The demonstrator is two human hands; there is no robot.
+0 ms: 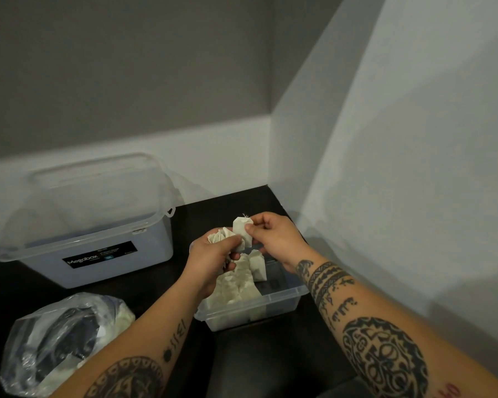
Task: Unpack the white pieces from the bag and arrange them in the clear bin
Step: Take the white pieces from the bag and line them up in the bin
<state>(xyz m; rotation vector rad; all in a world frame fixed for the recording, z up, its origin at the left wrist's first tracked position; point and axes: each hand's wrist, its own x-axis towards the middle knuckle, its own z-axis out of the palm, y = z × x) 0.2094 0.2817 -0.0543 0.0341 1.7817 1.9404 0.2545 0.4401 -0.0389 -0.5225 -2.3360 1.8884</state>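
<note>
**White pieces held over the small clear bin**

A black worktop (161, 288) is set in a grey-walled corner with white skirting. Two clear plastic containers are seen: a large lidded tub (98, 225) at the back left, a small clear bin (259, 307) near the right edge. One crumpled clear plastic bag (61, 340) lies front left. A small white cloth pouch (243, 231) is pinched by the right hand (273, 239); a bunch of white pieces (220, 235) is gripped in the left hand (213, 261). More are stacked in the bin.

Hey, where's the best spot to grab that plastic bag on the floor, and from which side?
Probably the crumpled rim of the plastic bag, taken from above. The bag slumps on its side with its mouth open upward and white pieces loose inside, so gathering the rim should close it; gripping its limp body would likely spill them.
</note>
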